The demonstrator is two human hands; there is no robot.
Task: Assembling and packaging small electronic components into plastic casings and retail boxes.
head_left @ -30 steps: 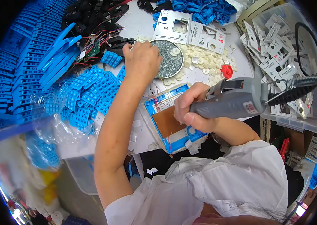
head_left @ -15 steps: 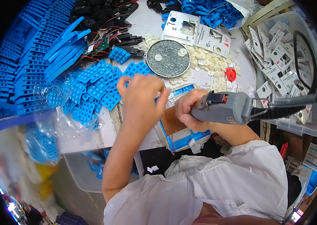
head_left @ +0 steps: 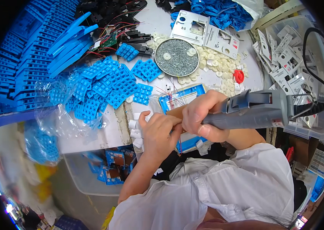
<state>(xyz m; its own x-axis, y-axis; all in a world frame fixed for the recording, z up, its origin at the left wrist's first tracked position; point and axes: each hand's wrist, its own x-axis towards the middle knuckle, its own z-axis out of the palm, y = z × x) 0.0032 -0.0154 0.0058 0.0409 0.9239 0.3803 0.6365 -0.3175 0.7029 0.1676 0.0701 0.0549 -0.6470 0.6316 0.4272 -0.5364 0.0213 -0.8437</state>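
Left hand (head_left: pixel 159 134) and right hand (head_left: pixel 205 119) meet over a blue frame (head_left: pixel 190 144) at the centre of the picture.
We see the right hand wrapped around a grey power tool (head_left: pixel 252 111); the left has its fingers bent, tips close to the right, and we cannot tell whether they pinch anything. The frame, partly hidden by both hands, lies below a round dish (head_left: pixel 155 61), with blue keypad pieces (head_left: pixel 121 85) spread left of centre.

A clear bin (head_left: pixel 322 128) holds white panels (head_left: pixel 283 76), and 1 red piece (head_left: pixel 238 76) lies among cream discs (head_left: pixel 218 66).
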